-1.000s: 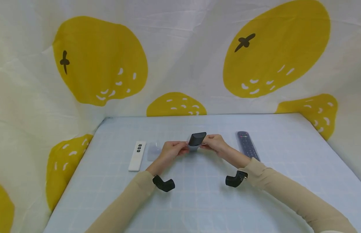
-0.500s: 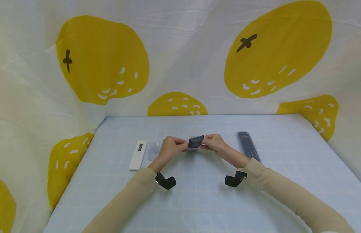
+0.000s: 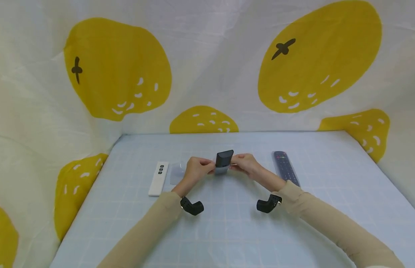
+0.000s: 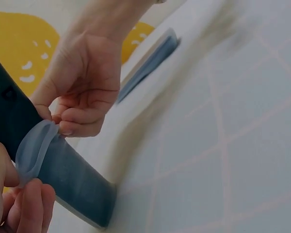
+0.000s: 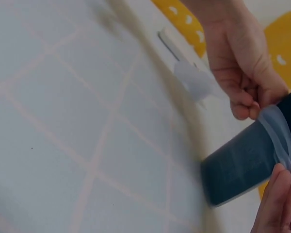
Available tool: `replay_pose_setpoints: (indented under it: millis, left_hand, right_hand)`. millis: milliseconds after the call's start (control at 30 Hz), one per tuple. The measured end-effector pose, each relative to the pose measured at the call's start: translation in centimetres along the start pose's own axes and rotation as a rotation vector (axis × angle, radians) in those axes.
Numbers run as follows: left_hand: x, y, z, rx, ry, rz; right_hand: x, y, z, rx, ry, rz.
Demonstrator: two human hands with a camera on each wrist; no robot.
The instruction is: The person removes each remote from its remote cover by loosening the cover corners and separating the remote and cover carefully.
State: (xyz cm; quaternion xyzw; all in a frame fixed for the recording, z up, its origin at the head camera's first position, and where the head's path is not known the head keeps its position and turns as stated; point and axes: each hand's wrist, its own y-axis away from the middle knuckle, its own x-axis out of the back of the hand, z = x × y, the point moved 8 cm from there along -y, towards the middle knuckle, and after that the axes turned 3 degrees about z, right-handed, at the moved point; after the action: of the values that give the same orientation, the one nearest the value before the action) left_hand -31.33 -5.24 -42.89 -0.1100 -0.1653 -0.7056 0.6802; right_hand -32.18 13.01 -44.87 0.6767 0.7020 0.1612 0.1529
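A dark remote control (image 3: 224,158) stands roughly upright between both hands in the head view, its lower part inside a translucent plastic sleeve (image 3: 221,170). My left hand (image 3: 198,167) pinches the sleeve's rim on the left, and my right hand (image 3: 247,163) pinches it on the right. In the left wrist view the rolled rim (image 4: 36,150) wraps around the remote's middle, with the covered end (image 4: 80,182) pointing down toward the table. The right wrist view shows the same covered end (image 5: 240,165) from the other side. Some fingertips are hidden behind the sleeve.
A white remote (image 3: 158,179) with several dark buttons lies left of the hands, beside a clear plastic sleeve (image 3: 176,174). Another dark remote (image 3: 286,167) lies to the right, near the right forearm. A white curtain (image 3: 211,67) with yellow fruit prints hangs behind the table.
The dark remote first tips lower, then comes back up to a more upright stance. Both hands keep their pinch on the sleeve and shift only slightly.
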Motion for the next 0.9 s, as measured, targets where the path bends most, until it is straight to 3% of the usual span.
replay_pose_setpoints:
  millis: [167,400,633,900]
  left_hand:
    - [0.1,-0.4,-0.1,0.010,0.018,0.028]
    - [-0.5,-0.3,-1.7,0.093,0.050,0.002]
    - [-0.5,0.1,-1.6,0.059,0.044,0.036]
    - [-0.6,-0.2,-1.9,0.071,0.077,0.039]
  right_hand:
    - [-0.2,-0.3,-0.4,0.010,-0.018,0.001]
    - [0.0,-0.2,0.0,0.026,0.002,0.025]
    - [-0.2,-0.5,0.6,0.026,-0.006,0.024]
    - [-0.1,-0.7,0.9,0.001,-0.026,0.037]
